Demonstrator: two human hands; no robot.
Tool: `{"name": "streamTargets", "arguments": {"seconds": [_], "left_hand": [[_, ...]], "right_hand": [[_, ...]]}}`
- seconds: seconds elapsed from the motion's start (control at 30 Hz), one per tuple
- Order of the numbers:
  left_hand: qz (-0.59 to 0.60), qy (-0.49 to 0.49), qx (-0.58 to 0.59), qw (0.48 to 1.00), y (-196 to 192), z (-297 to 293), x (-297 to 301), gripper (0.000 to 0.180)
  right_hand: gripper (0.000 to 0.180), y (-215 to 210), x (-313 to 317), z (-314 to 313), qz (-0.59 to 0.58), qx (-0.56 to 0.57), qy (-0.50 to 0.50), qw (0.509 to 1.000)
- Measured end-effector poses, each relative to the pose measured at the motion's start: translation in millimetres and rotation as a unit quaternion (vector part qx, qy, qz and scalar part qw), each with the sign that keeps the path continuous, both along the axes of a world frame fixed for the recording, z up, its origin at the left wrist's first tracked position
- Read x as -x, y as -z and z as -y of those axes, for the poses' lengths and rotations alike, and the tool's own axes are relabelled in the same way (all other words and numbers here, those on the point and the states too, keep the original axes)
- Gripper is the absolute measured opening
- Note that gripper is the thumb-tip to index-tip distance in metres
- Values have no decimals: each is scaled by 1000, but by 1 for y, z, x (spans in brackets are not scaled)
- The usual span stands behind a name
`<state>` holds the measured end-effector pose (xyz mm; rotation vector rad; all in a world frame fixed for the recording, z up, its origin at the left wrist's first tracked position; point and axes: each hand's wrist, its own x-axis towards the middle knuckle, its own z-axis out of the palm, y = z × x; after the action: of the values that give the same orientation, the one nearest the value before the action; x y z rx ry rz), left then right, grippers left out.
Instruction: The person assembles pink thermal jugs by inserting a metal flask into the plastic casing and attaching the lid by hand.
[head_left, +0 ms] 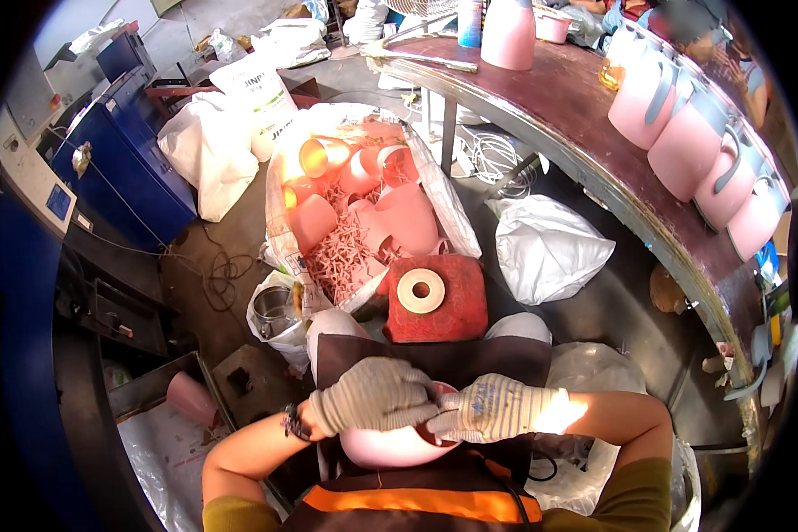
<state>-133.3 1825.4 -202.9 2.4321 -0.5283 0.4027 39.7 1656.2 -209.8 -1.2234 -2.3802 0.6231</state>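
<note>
A pink plastic jug body [390, 450] lies in my lap on a dark apron, its opening facing away from me. My left hand [377, 395], in a grey knit glove, curls over the rim from the left. From the right, my right hand [492, 408], in a striped knit glove, meets it with fingers pinched at the rim. What sits between the right fingertips is hidden. Just beyond my knees, a cream tape roll [420, 291] lies flat on a red cloth-covered block [452, 319].
Ahead, an open white sack [457, 226] holds pink tubs and trimmings [335, 253]. A curved brown table [576, 115] at the right bears pink jugs [683, 151] with grey handles; another person is behind it. Blue machine cabinets [124, 168] stand left. A white bag [550, 248] lies below the table.
</note>
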Motion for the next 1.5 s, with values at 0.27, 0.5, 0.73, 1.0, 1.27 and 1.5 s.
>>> {"name": "streamTargets", "arguments": {"seconds": [0.27, 0.5, 0.73, 1.0, 1.27, 1.5], "left_hand": [[-1, -150, -137, 979, -7, -3, 34, 14], [27, -343, 219, 913, -9, -80, 94, 25], [-105, -199, 315, 922, 41, -50, 31, 23], [-177, -203, 383, 884, 91, 2, -25, 38], [-345, -78, 373, 858, 50, 60, -87, 22], [-216, -124, 441, 862, 54, 70, -63, 28]], "right_hand": [[34, -3, 19, -18, 23, 79, 34, 996], [46, -100, -22, -110, -204, -172, 290, 919], [48, -1, -91, -28, -325, 23, 497, 804], [32, 165, -45, 344, 112, 189, 812, 541], [30, 281, 4, 358, -101, 96, 835, 532], [56, 281, -47, 435, 191, 215, 827, 483]]}}
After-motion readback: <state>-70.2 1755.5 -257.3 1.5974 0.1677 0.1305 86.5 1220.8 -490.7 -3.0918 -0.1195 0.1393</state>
